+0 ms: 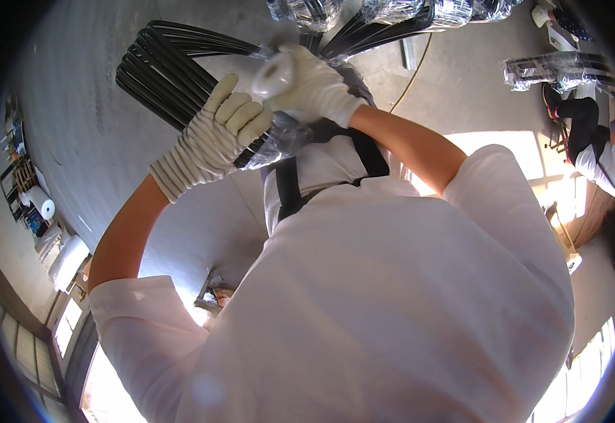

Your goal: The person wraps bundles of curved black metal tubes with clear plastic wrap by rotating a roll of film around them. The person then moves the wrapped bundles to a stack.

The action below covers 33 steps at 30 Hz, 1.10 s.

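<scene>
While the person's left hand [212, 137], in a striped pale glove, has its fingers curled over a bundle of black bars [163, 67], the right hand [318, 86] is closed around a roll of clear film [273, 77]. That right one's pretty blurry, tbh, so the exact finger positions are hard to make out, but the roll's round end faces the left hand and sits just beside its fingertips. The bars run at a slant under the left palm, their far ends up and to the left, and there's crinkly clear wrap [284, 139] around the near end, right below the roll.

Further out, along the top edge, there's a row of wrapped bundles [392, 10] in shiny plastic, with more dark bars [381, 34] angling down from them. A yellowish cord [411, 74] lies on the grey floor [75, 134] near those. Way off to the right, another person [589, 134] is next to another plastic-wrapped bundle [557, 69]. Over on the far left, well apart from everything in hand, there's a fat white roll [41, 202].
</scene>
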Motion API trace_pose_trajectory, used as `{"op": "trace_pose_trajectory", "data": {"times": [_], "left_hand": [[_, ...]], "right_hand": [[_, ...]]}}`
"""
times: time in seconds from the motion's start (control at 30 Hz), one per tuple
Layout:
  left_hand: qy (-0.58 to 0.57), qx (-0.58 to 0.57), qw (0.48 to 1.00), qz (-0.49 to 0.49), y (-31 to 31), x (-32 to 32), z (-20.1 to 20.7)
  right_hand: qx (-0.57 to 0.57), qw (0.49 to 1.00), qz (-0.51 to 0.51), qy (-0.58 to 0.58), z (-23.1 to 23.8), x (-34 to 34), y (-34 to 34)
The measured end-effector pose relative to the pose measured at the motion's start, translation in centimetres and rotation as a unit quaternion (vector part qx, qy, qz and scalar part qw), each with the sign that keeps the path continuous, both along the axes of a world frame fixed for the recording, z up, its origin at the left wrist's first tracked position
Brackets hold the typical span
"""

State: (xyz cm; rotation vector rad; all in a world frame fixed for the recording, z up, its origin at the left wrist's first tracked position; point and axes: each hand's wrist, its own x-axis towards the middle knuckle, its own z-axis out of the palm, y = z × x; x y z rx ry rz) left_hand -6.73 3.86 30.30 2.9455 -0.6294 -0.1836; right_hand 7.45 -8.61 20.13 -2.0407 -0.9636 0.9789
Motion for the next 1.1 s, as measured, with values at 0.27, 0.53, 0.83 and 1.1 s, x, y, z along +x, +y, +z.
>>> {"op": "trace_pose_trajectory", "data": {"times": [0.27, 0.53, 0.83, 1.1], "left_hand": [[-0.128, 0.076, 0.988, 0.032, -0.6, -0.1, 1.1], [-0.183, -0.695, 0.305, 0.625, -6.7, -13.0, -11.8], [-0.067, -0.741, 0.356, 0.566, -7.3, -17.0, -10.9], [-0.254, -0.858, 0.031, 0.445, -13.2, -10.0, -9.3]], "right_hand": [[-0.011, 0.986, 0.167, -0.019, -1.9, -2.0, 9.0], [-0.018, 0.971, 0.238, -0.021, -6.8, -4.7, 7.8], [-0.031, 0.949, 0.312, -0.034, -8.6, -4.9, 5.2], [-0.048, 0.93, 0.365, -0.01, -9.0, -2.8, 4.2]]}}
